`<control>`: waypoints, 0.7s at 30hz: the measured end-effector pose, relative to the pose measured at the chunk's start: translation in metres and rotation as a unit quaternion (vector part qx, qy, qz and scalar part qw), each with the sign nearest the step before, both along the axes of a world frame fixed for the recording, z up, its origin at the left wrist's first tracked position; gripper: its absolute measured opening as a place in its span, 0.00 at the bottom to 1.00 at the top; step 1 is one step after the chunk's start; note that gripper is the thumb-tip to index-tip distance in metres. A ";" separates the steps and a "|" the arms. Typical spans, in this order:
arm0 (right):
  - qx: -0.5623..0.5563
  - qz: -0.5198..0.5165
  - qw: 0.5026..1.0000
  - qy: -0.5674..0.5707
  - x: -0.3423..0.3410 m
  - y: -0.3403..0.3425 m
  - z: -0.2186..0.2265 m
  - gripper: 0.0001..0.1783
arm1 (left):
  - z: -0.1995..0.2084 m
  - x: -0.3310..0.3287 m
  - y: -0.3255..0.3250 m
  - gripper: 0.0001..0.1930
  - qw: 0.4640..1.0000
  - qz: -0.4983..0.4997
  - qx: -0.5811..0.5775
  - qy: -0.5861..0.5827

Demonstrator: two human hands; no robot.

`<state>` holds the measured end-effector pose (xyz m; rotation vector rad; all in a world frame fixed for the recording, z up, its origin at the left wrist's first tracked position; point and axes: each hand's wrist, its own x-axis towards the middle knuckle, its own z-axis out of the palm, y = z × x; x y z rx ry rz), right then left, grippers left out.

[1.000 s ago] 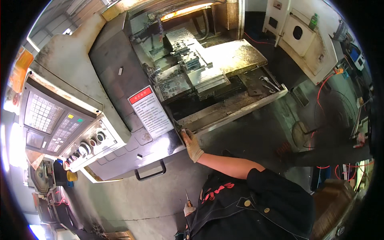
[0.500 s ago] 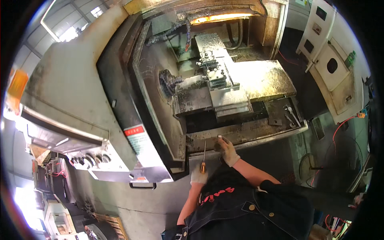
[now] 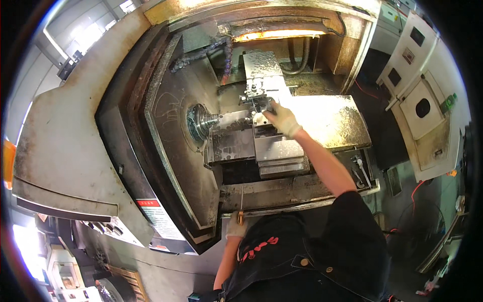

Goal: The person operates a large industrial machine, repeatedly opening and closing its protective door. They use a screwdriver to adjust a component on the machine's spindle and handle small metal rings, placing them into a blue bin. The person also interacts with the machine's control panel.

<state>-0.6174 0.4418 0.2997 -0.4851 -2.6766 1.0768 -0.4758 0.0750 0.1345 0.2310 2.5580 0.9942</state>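
Screwdriver (image 3: 241,218) grasped by left fingers (image 3: 234,225), right fingers (image 3: 272,117) at tool block (image 3: 260,120) (grip unclear)

In my left hand (image 3: 235,227) I hold the screwdriver (image 3: 241,217); its handle is orange, its thin shaft points away from me. The metal tool block (image 3: 260,120) sits at my right hand (image 3: 283,121), partly covered.

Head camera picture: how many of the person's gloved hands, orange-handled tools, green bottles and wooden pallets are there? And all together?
Gloved hands: 2, left hand and right hand
Orange-handled tool: 1
Green bottle: 1
Wooden pallet: 1
Total: 5
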 end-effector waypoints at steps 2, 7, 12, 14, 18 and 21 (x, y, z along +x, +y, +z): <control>0.157 0.075 0.985 0.013 -0.039 0.032 -0.005 0.21 | -0.008 0.008 -0.006 0.19 1.000 0.025 0.003 -0.012; 0.422 0.350 0.836 -0.010 -0.112 0.049 -0.015 0.24 | 0.001 0.031 -0.022 0.18 0.996 0.088 0.029 -0.014; 0.499 0.447 0.741 -0.046 -0.144 0.050 -0.030 0.22 | 0.002 0.042 -0.015 0.15 0.990 0.132 -0.027 -0.029; 0.492 0.445 0.738 -0.127 -0.151 0.048 -0.041 0.22 | -0.010 0.043 -0.014 0.14 0.990 0.136 -0.018 -0.012; 0.512 0.407 0.732 -0.189 -0.158 0.035 -0.040 0.24 | 0.003 0.038 0.000 0.14 0.990 0.134 -0.036 -0.020; 0.445 0.380 0.789 -0.185 -0.153 0.025 -0.016 0.25 | 0.005 0.038 0.001 0.14 0.990 0.131 -0.047 -0.024</control>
